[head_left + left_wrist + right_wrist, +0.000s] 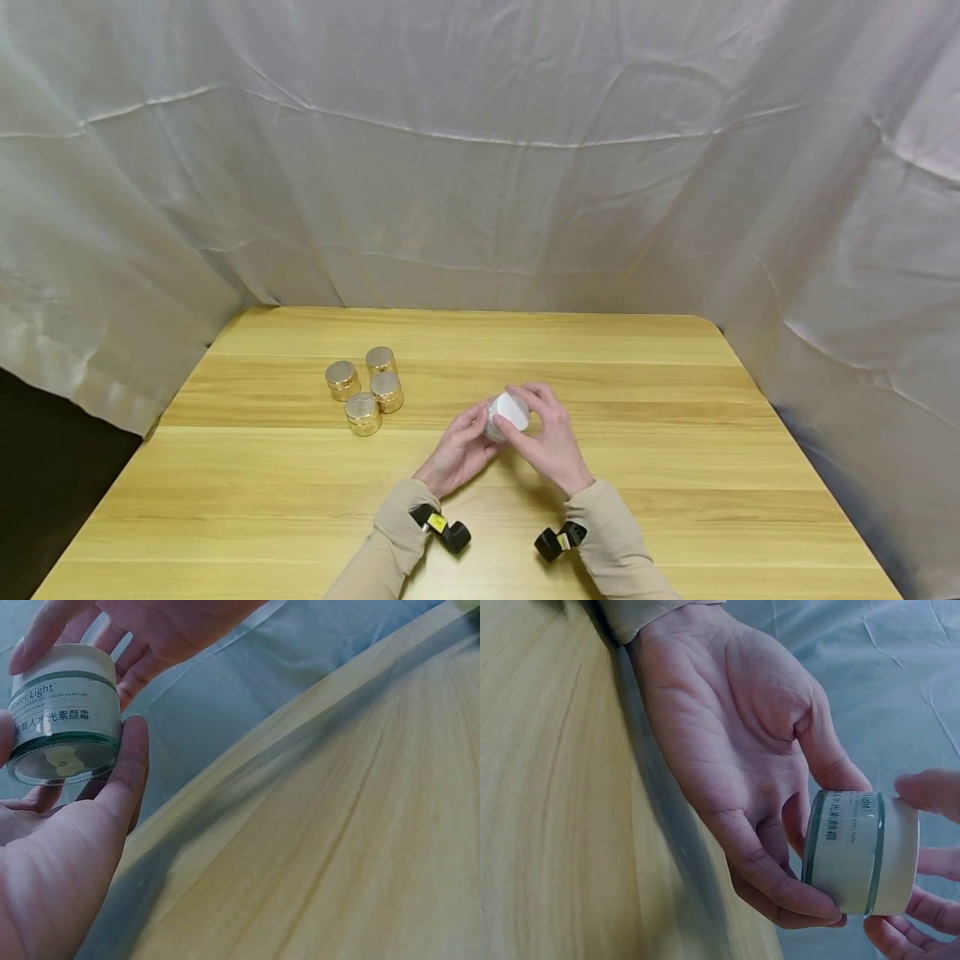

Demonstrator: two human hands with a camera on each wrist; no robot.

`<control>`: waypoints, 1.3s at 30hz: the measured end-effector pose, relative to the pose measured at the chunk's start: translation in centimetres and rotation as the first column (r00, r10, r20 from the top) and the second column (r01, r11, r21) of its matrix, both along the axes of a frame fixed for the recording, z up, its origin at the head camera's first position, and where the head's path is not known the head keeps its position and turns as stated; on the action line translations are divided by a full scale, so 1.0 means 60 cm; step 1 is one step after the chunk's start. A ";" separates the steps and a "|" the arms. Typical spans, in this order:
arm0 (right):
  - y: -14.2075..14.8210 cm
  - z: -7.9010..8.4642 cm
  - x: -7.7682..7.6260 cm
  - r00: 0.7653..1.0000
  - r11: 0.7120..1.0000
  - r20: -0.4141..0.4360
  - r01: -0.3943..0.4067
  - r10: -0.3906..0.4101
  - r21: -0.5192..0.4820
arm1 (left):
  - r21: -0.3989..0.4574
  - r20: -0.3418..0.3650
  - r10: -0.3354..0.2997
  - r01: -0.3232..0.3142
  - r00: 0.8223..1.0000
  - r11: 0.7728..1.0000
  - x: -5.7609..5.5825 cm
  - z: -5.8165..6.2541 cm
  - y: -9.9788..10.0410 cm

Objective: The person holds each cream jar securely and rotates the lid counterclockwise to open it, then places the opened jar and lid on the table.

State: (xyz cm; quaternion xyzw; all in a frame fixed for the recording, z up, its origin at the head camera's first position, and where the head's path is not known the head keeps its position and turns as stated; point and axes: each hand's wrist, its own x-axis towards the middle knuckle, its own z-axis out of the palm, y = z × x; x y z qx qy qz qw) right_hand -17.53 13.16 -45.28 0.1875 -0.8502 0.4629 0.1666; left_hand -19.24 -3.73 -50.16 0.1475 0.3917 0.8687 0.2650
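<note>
A cream jar (498, 418) with a white lid and a printed label is held between both hands above the table. In the left wrist view the jar (66, 712) is tilted, its clear glass base showing. My left hand (459, 454) grips the glass body, thumb and fingers on opposite sides. My right hand (551, 437) holds the white lid (512, 411) by its edge with curled fingers. From the right wrist, the left hand (742, 742) appears around the labelled body, and the right hand's fingertips (930, 791) lie against the lid (896, 855), which sits on the jar.
Several gold-lidded jars (363, 414) stand grouped on the left of the wooden table (675, 400). Pale curtains (480, 208) hang behind the table and at both sides. A black wrist camera (442, 527) is strapped to the left sleeve, another camera (558, 542) to the right.
</note>
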 end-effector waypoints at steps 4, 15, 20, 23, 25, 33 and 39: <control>0.001 0.002 0.001 0.999 0.999 0.007 -0.051 0.051 -0.008 | 0.000 0.001 -0.006 0.006 1.000 1.000 0.000 0.001 0.000; -0.002 0.001 0.000 1.000 1.000 0.013 0.029 -0.028 -0.012 | 0.009 -0.007 -0.002 0.002 1.000 1.000 -0.001 0.001 0.001; -0.002 0.001 0.001 0.999 0.999 -0.005 0.035 -0.035 0.000 | 0.022 -0.007 -0.006 0.007 1.000 1.000 -0.001 0.001 0.002; -0.002 0.002 0.001 1.000 1.000 -0.001 0.012 -0.012 -0.003 | 0.022 -0.005 -0.008 0.008 1.000 1.000 -0.001 0.001 0.002; 0.000 0.002 0.001 1.000 1.000 0.000 -0.009 0.009 -0.003 | 0.019 -0.005 -0.009 0.009 1.000 1.000 0.000 0.001 0.003; 0.002 0.002 0.002 1.000 1.000 0.013 -0.014 0.013 0.020 | 0.023 -0.014 -0.006 0.006 1.000 1.000 0.001 -0.002 0.002; -0.002 0.005 0.003 0.997 0.996 0.012 0.079 -0.080 0.053 | 0.029 -0.003 -0.006 0.006 1.000 1.000 0.001 -0.001 0.001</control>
